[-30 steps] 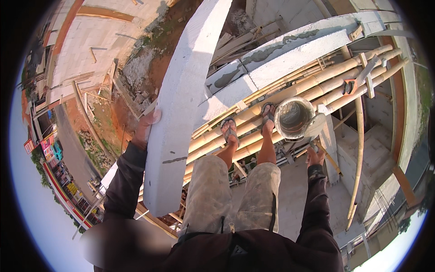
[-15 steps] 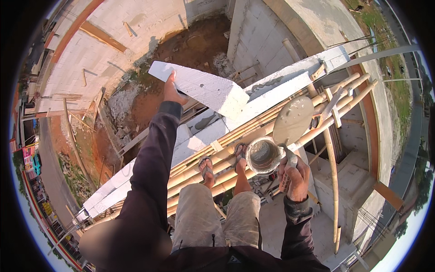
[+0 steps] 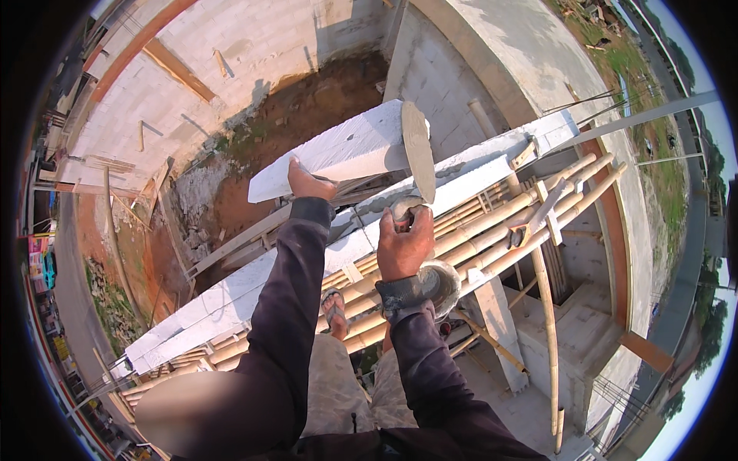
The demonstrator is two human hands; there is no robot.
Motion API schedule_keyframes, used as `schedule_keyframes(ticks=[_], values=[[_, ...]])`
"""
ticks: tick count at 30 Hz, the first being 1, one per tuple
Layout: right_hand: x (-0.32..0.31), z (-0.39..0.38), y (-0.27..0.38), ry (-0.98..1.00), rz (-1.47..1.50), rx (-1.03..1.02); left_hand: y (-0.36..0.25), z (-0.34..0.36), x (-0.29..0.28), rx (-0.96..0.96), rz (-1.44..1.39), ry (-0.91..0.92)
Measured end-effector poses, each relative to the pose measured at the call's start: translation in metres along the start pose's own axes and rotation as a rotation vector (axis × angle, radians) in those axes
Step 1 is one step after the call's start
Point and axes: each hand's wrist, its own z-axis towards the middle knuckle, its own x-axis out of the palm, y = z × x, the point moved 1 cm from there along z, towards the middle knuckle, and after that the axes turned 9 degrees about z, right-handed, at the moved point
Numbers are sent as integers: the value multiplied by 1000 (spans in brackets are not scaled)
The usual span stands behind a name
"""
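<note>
My left hand is closed on the near edge of a white lightweight concrete block, held tilted above the wall. My right hand grips the handle of a trowel, whose long blade is coated in grey mortar. The blade stands almost upright against the block's right end; whether mortar touches the block there is hard to see. Below my right wrist sits a mortar-smeared round pot, partly covered by the wrist. Under both hands runs a white block wall, with grey mortar along part of its top.
Bamboo poles form the scaffold under my sandalled feet. An orange-handled tool lies on the poles at right. Beyond the wall is a deep pit with a brown dirt floor. A concrete ledge lies lower at right.
The trowel has swung left and up from beside the pot to the block's right end. The block has tilted, its right end rising, and my left hand has shifted slightly right.
</note>
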Motion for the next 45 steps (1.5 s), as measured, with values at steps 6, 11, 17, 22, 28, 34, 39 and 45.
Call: schedule_keyframes(ticks=[6,11,17,22,28,34,39,45], values=[[-35,-31,4,54,-37,240,1,-2,-10,35,-45,27],[-43,-14,-4,60,-102,25,-12,-18,-25,3,48,-114],[-30,-18,-30,144,-86,55,-40,-35,-41,14,10,-51],[-56,-42,-60,355,-182,174,-87,-51,-88,63,-13,33],[-8,10,-97,1000,-528,83,-156,-107,-156,391,525,206],[94,17,-89,1314,-861,-327,-191,-166,-200,399,575,-79],[133,-9,-98,1429,-1000,-332,-192,-193,-231,340,346,-171],[150,-32,-113,1484,-1000,-240,-186,-207,-266,310,243,-186]])
